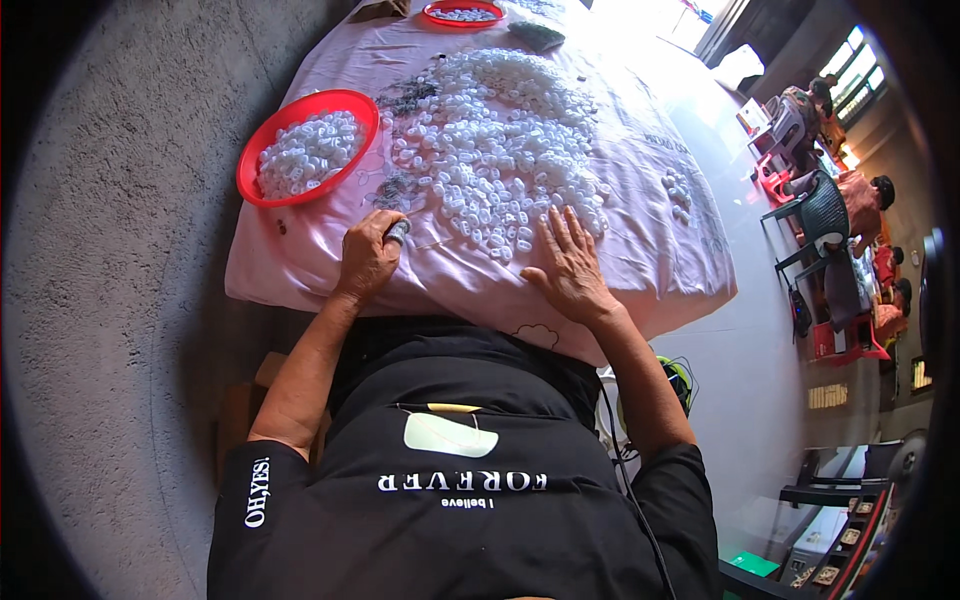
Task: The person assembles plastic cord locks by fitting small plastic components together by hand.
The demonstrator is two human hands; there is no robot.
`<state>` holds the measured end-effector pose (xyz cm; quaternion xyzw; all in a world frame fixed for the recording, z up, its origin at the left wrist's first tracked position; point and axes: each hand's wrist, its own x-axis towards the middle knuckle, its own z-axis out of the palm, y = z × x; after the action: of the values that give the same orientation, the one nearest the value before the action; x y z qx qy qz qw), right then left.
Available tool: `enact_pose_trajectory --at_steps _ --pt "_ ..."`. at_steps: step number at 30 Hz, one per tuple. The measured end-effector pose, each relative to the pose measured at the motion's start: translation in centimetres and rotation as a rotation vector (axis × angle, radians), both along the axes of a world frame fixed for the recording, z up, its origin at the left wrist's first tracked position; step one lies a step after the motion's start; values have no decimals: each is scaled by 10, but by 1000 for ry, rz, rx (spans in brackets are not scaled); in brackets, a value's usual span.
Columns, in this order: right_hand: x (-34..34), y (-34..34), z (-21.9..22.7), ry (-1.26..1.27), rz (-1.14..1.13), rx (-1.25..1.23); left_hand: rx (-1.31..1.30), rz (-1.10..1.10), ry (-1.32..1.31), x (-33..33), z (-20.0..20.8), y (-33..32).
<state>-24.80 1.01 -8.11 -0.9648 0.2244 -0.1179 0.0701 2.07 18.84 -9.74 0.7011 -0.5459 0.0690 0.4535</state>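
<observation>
A broad pile of small white oval plastic pieces (500, 150) is spread over a pale pink cloth (310, 255) on the table. My right hand (572, 268) lies flat at the pile's near right edge, its fingers stretched out and touching the pieces. Near the front left of the pile, my left hand (368, 258) is closed round a small grey cylindrical object (398, 231), whose kind I cannot make out. Beyond that hand stands a red basin (250, 165) heaped with the same white pieces. Dark clumps of fine strands (398, 190) lie along the pile's left side.
A second red bowl (432, 14) with white pieces and a dark green bundle (537, 37) sit at the far end. A few pieces (677, 193) lie apart on the right. A grey wall (150, 200) runs along the left. Several people and chairs (815, 215) are across the room.
</observation>
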Motion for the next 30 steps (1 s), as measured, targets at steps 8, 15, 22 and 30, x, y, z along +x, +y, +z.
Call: enact_pose_trajectory --at_steps 8,15,22,30 --pt "7 2 -2 -179 4 -94 21 4 22 0 2 1" --pt "25 17 -4 -512 73 -26 21 5 10 1 1 0" --pt "34 17 -17 -473 50 -28 10 5 -3 0 0 -1" --pt "30 21 -14 -610 -13 74 21 9 19 2 -2 -1"
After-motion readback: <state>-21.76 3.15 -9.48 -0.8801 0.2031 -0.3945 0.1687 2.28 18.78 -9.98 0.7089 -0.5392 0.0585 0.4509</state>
